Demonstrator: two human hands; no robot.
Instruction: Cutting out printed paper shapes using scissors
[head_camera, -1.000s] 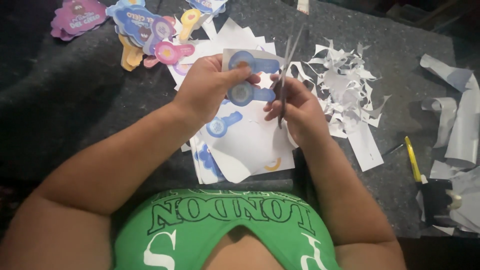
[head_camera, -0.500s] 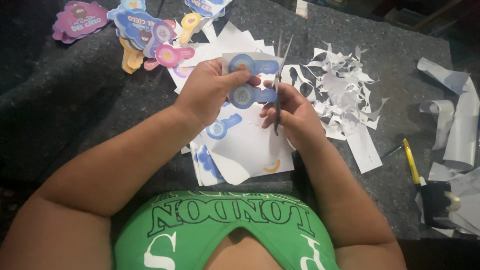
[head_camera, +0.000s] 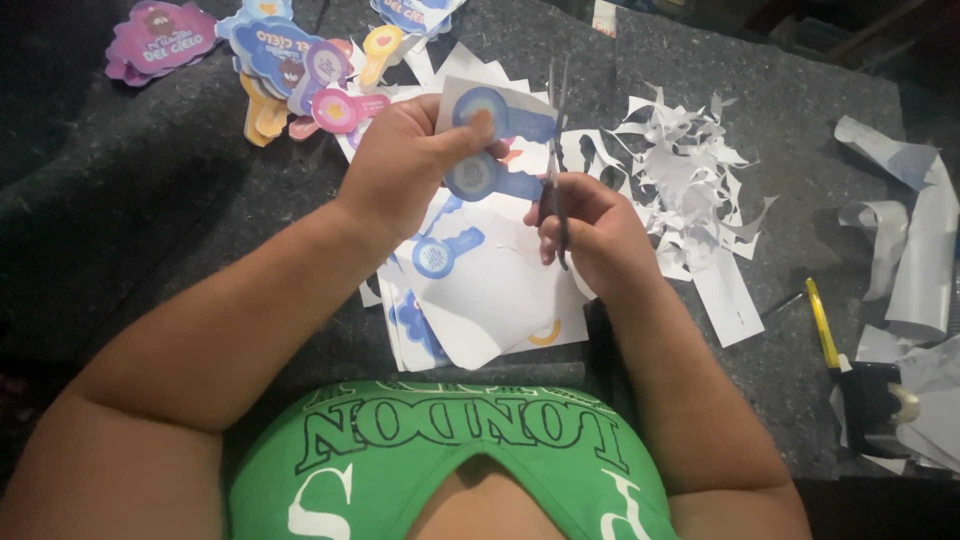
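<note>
Now thin metal scissors (head_camera: 555, 130) snip glossy blue-printed paper (head_camera: 497, 140).

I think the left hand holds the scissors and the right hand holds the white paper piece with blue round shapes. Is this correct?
Not quite: the hands are swapped. In the head view, the right hand holds the grey metal scissors, and the left hand holds the white paper piece with blue round shapes.
</note>
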